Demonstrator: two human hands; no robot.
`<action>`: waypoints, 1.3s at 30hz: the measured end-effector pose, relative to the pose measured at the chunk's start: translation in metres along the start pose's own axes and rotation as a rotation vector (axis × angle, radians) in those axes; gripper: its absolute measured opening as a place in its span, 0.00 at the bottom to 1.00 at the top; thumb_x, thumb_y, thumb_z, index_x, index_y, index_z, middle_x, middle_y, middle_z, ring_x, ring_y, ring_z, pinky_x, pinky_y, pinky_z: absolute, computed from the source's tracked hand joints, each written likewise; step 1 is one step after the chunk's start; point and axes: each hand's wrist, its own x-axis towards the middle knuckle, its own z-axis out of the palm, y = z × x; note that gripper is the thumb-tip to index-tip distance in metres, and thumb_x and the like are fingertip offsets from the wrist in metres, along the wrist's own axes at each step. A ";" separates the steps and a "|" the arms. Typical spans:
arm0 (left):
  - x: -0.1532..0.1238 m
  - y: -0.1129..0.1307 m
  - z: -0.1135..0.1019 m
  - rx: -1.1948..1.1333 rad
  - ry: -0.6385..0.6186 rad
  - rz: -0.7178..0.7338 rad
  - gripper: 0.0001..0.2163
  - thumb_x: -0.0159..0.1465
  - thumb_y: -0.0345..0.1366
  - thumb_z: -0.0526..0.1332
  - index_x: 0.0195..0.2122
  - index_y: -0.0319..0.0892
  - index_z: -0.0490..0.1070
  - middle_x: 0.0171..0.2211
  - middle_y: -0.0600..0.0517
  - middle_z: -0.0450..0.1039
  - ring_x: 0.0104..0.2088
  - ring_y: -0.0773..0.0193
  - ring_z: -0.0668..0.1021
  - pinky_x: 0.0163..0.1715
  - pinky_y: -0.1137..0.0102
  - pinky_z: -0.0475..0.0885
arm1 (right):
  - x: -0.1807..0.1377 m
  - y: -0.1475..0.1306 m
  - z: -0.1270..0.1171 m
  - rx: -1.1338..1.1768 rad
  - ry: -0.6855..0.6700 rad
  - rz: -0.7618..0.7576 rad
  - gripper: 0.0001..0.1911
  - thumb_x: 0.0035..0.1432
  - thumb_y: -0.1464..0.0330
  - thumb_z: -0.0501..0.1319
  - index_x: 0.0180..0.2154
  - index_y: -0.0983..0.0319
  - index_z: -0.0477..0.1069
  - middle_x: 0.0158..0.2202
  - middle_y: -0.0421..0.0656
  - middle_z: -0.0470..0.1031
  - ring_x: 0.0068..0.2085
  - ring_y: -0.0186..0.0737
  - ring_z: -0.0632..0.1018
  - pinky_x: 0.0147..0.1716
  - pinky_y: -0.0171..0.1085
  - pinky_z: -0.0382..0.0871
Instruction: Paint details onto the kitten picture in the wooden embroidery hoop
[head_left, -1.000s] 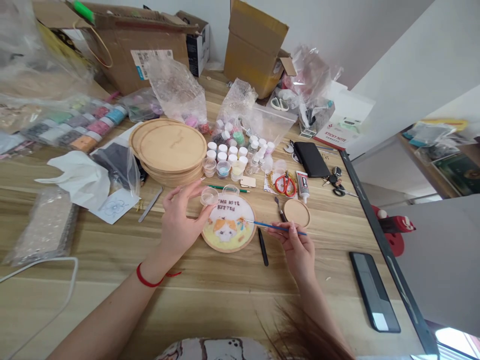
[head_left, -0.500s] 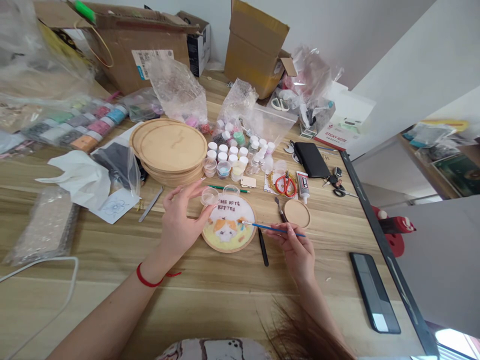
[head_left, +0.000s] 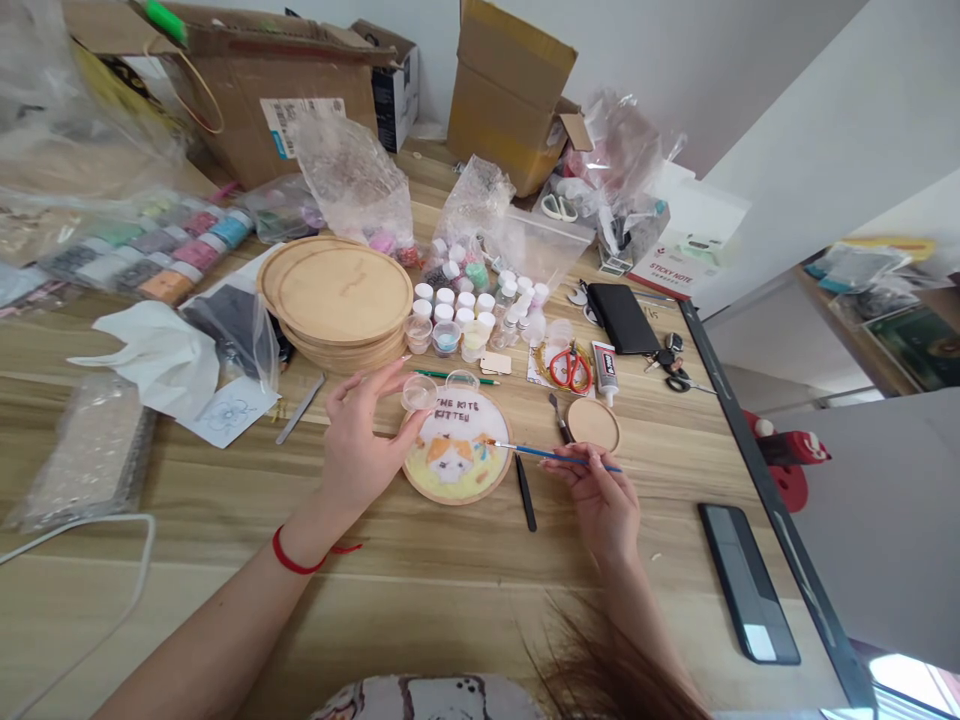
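Observation:
My left hand (head_left: 360,445) hovers over the left rim of a round wooden-framed picture (head_left: 456,470), pinching a small clear plastic cup (head_left: 418,392). The picture shows a painted orange-and-white cat on a yellow ground under the lettering "THE KITS KITTEN". My right hand (head_left: 600,505) holds a thin blue paintbrush (head_left: 559,458), and its tip is over the picture near the cat's ear. Between the hands lie black tweezers (head_left: 526,492). A second clear cup (head_left: 462,381) sits at the picture's top edge, beside a green-handled brush (head_left: 457,378).
Behind the hands stand a stack of wooden discs (head_left: 343,295), several small paint pots (head_left: 446,338), red scissors (head_left: 570,368) and a glue tube (head_left: 606,372). A small wooden disc (head_left: 592,425) lies right of the picture. A phone (head_left: 748,583) lies near the table's right edge.
My right hand and the paintbrush have shifted slightly right, moving the brush tip along the picture. My left hand and the cup have stayed in place.

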 end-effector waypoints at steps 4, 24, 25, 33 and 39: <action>-0.001 0.001 0.001 0.018 -0.005 -0.005 0.26 0.61 0.39 0.71 0.59 0.45 0.65 0.44 0.49 0.83 0.48 0.55 0.83 0.58 0.56 0.71 | 0.000 0.002 -0.001 -0.021 -0.008 0.013 0.10 0.60 0.60 0.67 0.38 0.60 0.80 0.38 0.46 0.85 0.38 0.47 0.86 0.40 0.45 0.79; -0.010 0.018 0.002 -0.063 -0.149 0.193 0.22 0.68 0.36 0.63 0.62 0.48 0.61 0.44 0.52 0.83 0.48 0.57 0.82 0.61 0.56 0.65 | -0.009 -0.044 0.068 -0.545 -0.293 -0.518 0.11 0.70 0.63 0.59 0.42 0.57 0.80 0.41 0.46 0.85 0.44 0.45 0.85 0.45 0.45 0.80; -0.010 0.017 0.002 -0.063 -0.145 0.203 0.23 0.68 0.36 0.63 0.62 0.49 0.61 0.44 0.52 0.83 0.47 0.57 0.82 0.61 0.56 0.65 | -0.009 -0.042 0.070 -0.569 -0.270 -0.506 0.11 0.69 0.62 0.60 0.40 0.58 0.81 0.40 0.46 0.85 0.43 0.45 0.85 0.45 0.44 0.80; -0.012 0.014 0.005 -0.036 -0.157 0.142 0.25 0.67 0.36 0.64 0.63 0.49 0.61 0.44 0.50 0.83 0.47 0.55 0.83 0.61 0.54 0.65 | 0.009 -0.019 0.079 -0.041 -0.117 -0.021 0.18 0.59 0.51 0.68 0.32 0.60 0.78 0.34 0.44 0.85 0.34 0.45 0.86 0.41 0.46 0.84; -0.012 0.011 0.007 -0.004 -0.137 0.055 0.24 0.67 0.41 0.65 0.62 0.47 0.62 0.45 0.49 0.83 0.50 0.54 0.82 0.61 0.54 0.67 | 0.013 -0.029 0.057 0.012 -0.049 -0.064 0.15 0.58 0.54 0.70 0.32 0.60 0.81 0.35 0.44 0.86 0.35 0.41 0.86 0.41 0.40 0.83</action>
